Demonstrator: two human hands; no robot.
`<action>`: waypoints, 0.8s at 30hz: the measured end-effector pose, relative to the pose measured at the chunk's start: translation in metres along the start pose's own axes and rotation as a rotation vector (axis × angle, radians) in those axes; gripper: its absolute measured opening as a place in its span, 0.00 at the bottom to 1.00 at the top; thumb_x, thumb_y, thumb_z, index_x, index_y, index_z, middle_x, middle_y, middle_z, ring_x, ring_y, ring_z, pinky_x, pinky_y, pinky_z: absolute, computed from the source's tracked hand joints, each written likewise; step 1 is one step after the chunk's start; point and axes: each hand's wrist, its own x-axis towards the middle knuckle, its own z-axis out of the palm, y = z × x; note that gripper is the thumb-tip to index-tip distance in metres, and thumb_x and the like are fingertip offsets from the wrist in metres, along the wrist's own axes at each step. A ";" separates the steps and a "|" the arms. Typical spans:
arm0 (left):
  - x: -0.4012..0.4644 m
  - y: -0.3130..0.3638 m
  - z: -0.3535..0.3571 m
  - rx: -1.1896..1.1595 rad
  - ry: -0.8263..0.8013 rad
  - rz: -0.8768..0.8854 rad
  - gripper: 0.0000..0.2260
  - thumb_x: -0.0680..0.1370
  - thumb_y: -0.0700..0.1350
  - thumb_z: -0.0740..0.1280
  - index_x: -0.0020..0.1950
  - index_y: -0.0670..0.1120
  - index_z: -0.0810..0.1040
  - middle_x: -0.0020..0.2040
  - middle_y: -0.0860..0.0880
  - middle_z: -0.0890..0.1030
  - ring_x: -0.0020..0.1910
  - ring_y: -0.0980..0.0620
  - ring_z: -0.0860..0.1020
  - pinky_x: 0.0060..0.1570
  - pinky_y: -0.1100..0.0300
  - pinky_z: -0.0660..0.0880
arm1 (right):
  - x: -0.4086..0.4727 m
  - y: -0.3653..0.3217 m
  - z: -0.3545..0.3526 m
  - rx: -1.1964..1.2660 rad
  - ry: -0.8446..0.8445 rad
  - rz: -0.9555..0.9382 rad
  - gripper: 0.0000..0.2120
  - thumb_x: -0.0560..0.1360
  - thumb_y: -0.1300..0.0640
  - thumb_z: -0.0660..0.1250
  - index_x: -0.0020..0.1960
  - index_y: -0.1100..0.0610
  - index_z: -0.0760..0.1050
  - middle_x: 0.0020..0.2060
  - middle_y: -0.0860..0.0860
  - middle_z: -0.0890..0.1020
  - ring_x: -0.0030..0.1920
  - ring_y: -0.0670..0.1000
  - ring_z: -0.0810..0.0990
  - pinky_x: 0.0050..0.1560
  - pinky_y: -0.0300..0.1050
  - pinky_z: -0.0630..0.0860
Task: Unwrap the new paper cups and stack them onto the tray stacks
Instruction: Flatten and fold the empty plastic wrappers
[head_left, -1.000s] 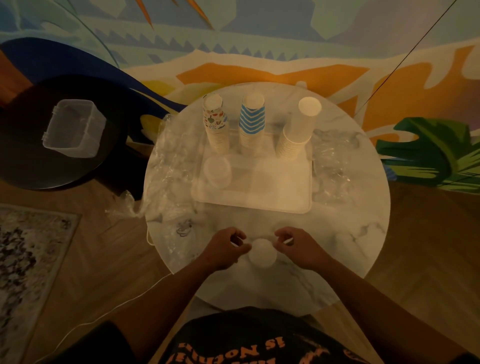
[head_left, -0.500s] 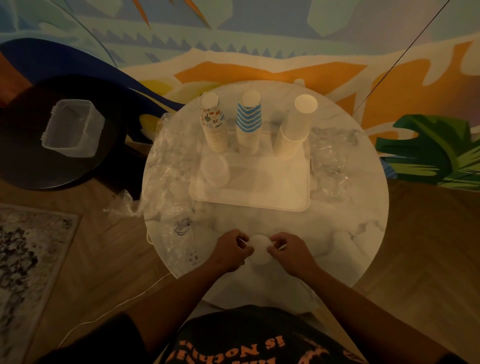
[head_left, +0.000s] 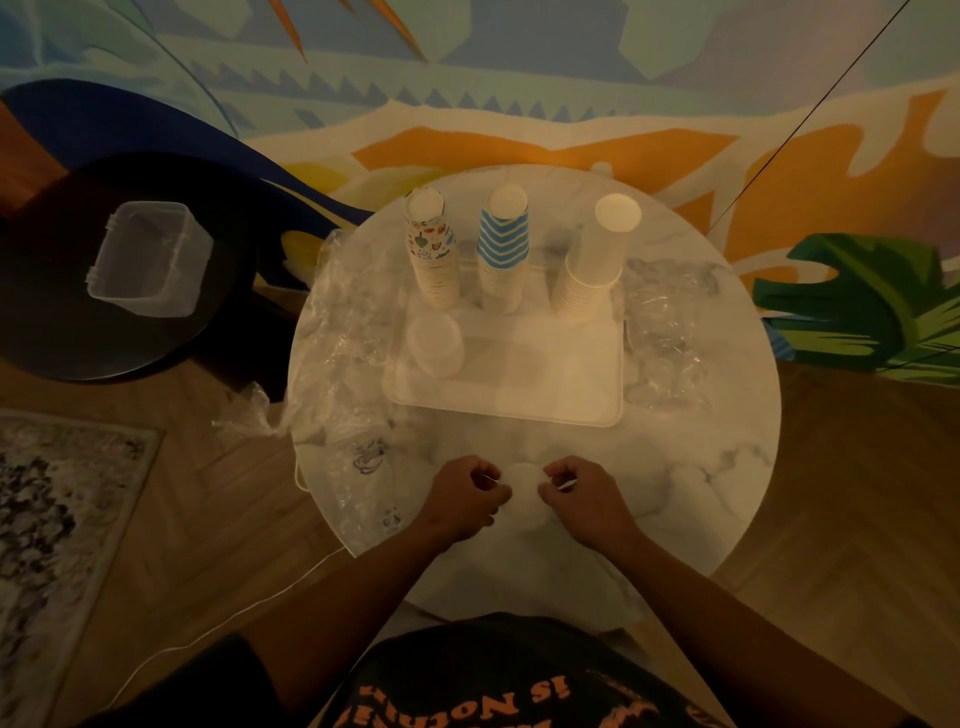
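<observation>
A wrapped stack of white paper cups (head_left: 523, 493) stands upright at the near edge of the round marble table (head_left: 727, 467). My left hand (head_left: 465, 498) and my right hand (head_left: 581, 499) pinch its clear wrap on either side of the top. Farther back lies a white tray (head_left: 545, 384). Three upside-down stacks stand along its far edge: a patterned stack (head_left: 432, 249), a blue-striped stack (head_left: 503, 249) and a plain white stack (head_left: 597, 260). A short white stack (head_left: 435, 345) sits at the tray's left.
Crumpled clear wrappers lie left (head_left: 343, 353) and right (head_left: 667, 332) of the tray. A clear plastic bin (head_left: 150, 260) sits on a dark round table (head_left: 62, 312) to the left. A rug (head_left: 47, 545) covers the floor at lower left.
Both hands came together onto the top of the wrapped stack and now pinch the wrap close beside it. The stack shifted slightly away from me.
</observation>
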 end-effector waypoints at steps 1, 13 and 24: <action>0.000 0.002 -0.001 -0.003 0.007 0.005 0.09 0.75 0.43 0.76 0.52 0.43 0.80 0.42 0.46 0.84 0.38 0.46 0.84 0.35 0.57 0.83 | 0.000 -0.002 -0.001 0.016 -0.005 -0.001 0.09 0.75 0.54 0.74 0.54 0.52 0.80 0.47 0.47 0.82 0.45 0.45 0.81 0.42 0.34 0.74; 0.002 0.033 -0.041 -0.118 0.087 0.066 0.08 0.78 0.42 0.73 0.56 0.46 0.81 0.46 0.47 0.84 0.38 0.52 0.83 0.35 0.62 0.81 | 0.013 -0.039 -0.014 0.199 0.001 -0.087 0.08 0.75 0.55 0.75 0.54 0.53 0.83 0.46 0.46 0.85 0.42 0.43 0.83 0.45 0.36 0.76; 0.033 0.064 -0.093 -0.190 0.346 0.176 0.11 0.79 0.38 0.71 0.60 0.46 0.83 0.49 0.52 0.83 0.39 0.57 0.83 0.39 0.64 0.82 | 0.055 -0.120 -0.014 0.238 0.072 -0.234 0.12 0.77 0.57 0.73 0.60 0.53 0.82 0.47 0.43 0.83 0.40 0.35 0.79 0.42 0.24 0.71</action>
